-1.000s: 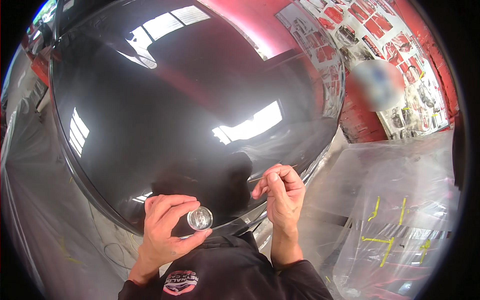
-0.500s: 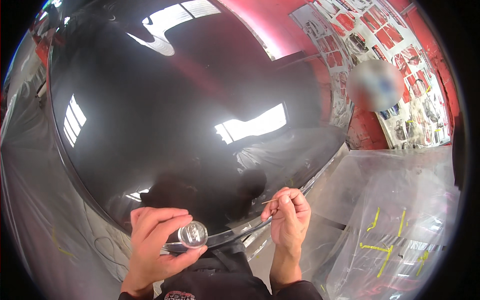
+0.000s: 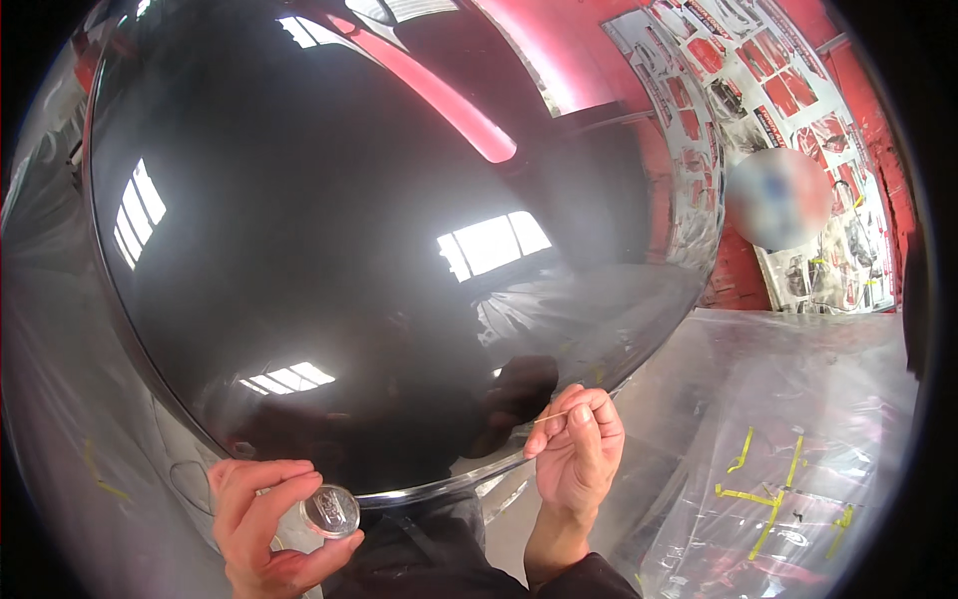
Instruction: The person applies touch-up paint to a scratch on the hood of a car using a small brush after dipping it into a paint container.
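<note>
My left hand (image 3: 261, 521) holds a small round clear container (image 3: 331, 510) between fingers and thumb, close to the near edge of a large glossy black panel (image 3: 299, 230), which looks like car bodywork. What the container has in it I cannot make out. In my right hand (image 3: 579, 451), thumb and fingers pinch a thin pale wooden stick, like a toothpick (image 3: 552, 417). Its tip points left over the panel's near right edge. The stick and the container are well apart. Windows, and a dark shape near my right hand, are mirrored in the panel.
Clear plastic sheeting (image 3: 689, 519) with yellow tape strips (image 3: 776, 499) hangs or lies at the right. More sheeting (image 3: 60, 399) is along the left side. A red wall (image 3: 736, 272) with picture posters (image 3: 768, 90) stands at the far right. A thin cable (image 3: 180, 477) curves at lower left.
My left hand has moved left and downward with the container. My right hand, still pinching the stick, sits slightly lower. The view has shifted, and the reflections in the panel have moved.
</note>
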Demonstrator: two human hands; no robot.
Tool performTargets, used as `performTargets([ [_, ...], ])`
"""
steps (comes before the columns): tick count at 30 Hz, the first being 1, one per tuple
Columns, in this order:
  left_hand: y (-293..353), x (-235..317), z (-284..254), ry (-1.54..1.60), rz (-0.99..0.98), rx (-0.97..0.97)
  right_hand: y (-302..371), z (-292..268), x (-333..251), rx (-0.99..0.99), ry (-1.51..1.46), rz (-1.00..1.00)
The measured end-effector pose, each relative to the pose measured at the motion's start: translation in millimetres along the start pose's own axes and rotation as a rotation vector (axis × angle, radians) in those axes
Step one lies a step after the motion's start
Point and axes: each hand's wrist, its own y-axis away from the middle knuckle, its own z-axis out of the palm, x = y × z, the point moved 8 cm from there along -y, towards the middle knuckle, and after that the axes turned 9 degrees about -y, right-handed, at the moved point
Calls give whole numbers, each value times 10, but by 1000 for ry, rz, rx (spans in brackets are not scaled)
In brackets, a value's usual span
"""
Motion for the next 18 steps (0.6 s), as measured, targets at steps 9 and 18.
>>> performTargets([
  [9,117,-133,-85,-23,-42,72,-145,24,-112,46,125,-5],
  [18,99,-198,-67,-30,-53,95,-977,71,-849,-55,281,-260],
])
